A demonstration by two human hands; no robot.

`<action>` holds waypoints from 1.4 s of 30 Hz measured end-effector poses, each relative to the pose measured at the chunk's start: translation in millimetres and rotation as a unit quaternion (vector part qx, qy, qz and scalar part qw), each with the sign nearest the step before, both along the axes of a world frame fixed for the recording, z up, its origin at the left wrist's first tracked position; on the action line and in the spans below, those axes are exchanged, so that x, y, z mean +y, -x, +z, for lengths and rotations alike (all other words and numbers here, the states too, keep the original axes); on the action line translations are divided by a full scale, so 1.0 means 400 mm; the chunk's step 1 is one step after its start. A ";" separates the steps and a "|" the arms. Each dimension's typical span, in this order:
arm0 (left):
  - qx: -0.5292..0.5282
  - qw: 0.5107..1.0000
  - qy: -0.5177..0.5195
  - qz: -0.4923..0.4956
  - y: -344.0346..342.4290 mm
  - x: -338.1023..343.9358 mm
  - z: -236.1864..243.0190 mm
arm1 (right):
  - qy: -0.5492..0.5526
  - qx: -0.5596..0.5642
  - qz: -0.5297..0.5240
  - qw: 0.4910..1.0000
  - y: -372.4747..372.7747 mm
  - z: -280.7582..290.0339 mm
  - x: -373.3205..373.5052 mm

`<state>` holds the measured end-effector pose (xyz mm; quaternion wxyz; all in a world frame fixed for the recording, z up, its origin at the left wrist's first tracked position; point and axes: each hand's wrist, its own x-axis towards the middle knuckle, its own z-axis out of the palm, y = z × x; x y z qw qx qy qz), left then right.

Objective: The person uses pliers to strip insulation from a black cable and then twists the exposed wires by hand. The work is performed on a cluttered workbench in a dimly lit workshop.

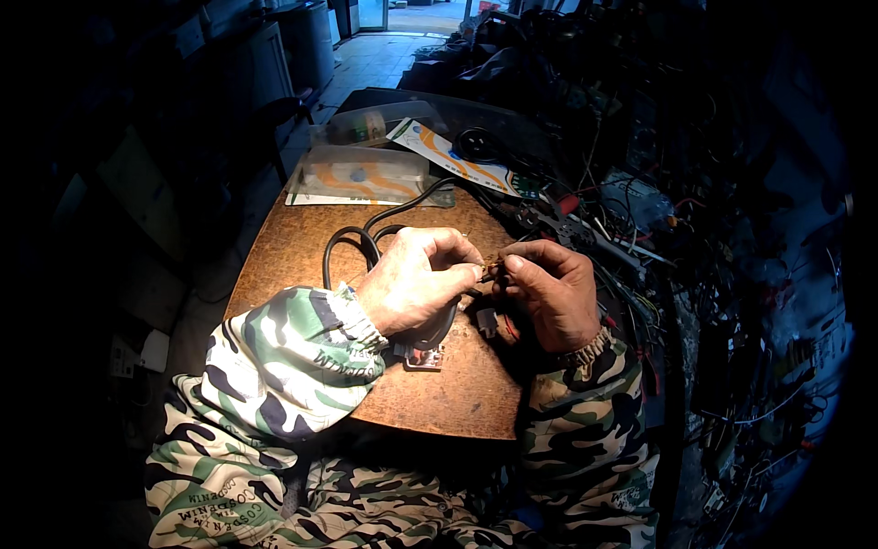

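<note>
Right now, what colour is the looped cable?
The cable is black, shown best in the head view.

The left hand (419,279) partly hides the black cable (327,259), while the pinched wires (493,265) are too small to tell apart

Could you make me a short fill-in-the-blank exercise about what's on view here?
Both sleeves bear a ____ pattern.
Thin wires show ____ the left hand and right hand.
The thick cable looping on the tabletop is coloured ____.
The white card has a curving stripe coloured ____.

Missing words: camouflage; between; black; orange.
</note>
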<state>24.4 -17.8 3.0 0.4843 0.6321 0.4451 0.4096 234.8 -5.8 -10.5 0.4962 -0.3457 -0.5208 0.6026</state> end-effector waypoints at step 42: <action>-0.012 1.000 0.010 -0.004 0.000 0.008 -0.015 | -0.003 -0.008 0.020 1.000 -0.001 -0.002 0.001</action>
